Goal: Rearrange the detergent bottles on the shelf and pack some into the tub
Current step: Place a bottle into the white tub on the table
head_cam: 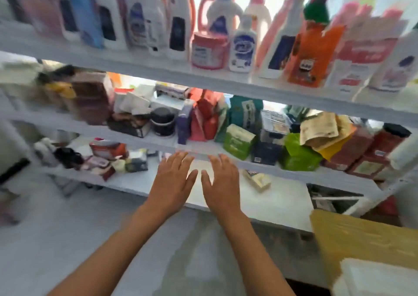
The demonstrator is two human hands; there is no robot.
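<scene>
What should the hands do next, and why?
Probably lift both up toward the bottles on the top shelf. The left hand and right hand are open and hold nothing, low by a lower shelf, while the detergent bottles stand above them.

- The bottles on the top shelf are blurry, and their tops are cut off.
- Their labels cannot be read.
- The yellow box runs off the right edge.
</scene>
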